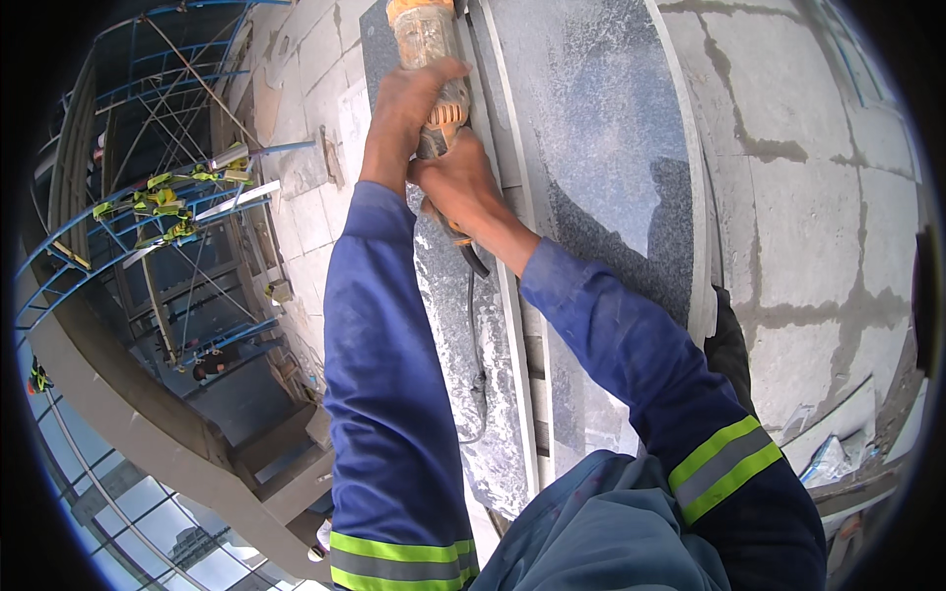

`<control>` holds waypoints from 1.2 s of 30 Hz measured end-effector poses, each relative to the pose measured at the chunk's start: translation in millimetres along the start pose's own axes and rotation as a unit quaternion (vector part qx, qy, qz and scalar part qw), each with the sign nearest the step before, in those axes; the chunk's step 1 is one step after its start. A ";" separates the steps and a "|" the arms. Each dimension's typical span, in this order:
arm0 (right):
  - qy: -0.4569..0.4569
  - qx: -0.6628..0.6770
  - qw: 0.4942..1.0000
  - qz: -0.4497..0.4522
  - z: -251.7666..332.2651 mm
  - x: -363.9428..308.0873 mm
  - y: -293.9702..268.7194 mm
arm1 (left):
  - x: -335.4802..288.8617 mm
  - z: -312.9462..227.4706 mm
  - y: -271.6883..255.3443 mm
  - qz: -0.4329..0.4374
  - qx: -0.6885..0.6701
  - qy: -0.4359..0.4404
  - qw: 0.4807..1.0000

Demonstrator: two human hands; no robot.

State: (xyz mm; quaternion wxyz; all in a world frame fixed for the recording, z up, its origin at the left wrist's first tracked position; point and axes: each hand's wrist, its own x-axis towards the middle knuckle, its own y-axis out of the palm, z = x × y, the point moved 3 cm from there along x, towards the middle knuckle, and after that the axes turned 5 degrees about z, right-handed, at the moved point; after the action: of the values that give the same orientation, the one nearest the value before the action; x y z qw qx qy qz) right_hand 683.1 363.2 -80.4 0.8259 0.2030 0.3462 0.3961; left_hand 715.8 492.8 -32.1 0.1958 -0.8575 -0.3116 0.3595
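Both hands hold a dusty orange angle grinder (426, 37) over dark grey stone slabs, near the top edge of the head view. My left hand (402, 110) is wrapped round the middle of its body. Closer to me, my right hand (461, 187) grips the rear handle, where the black cord (475, 261) comes out. The tool's front end runs up out of the picture, so its disc is hidden. Beneath it lies a narrow slab (498, 414) with white dust. A wider stone slab (601, 108) lies to its right, partly in shadow.
The cord trails back along the narrow slab. At the left, blue scaffolding (197, 167) with yellow-green harness straps (163, 202) stands beside a drop to lower levels. Concrete blocks (803, 217) form a surface at the right. A crumpled plastic bag (833, 458) lies at lower right.
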 end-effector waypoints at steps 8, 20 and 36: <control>0.028 -0.015 0.999 0.042 6.9 14.2 -1.7 | 11.1 -3.4 -4.9 -0.008 0.002 -0.001 1.000; -0.016 0.004 1.000 0.003 9.1 -6.9 -1.5 | -0.3 -4.1 2.2 -0.008 0.008 0.020 1.000; 0.008 -0.036 0.999 0.012 -6.7 25.1 -3.1 | 13.9 -3.0 0.6 0.001 -0.014 0.002 1.000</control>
State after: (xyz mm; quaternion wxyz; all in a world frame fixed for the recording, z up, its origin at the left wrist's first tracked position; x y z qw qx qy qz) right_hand 690.9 381.7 -97.1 0.8250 0.1741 0.3360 0.4197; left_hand 725.8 501.4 -37.2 0.1841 -0.8610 -0.3155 0.3539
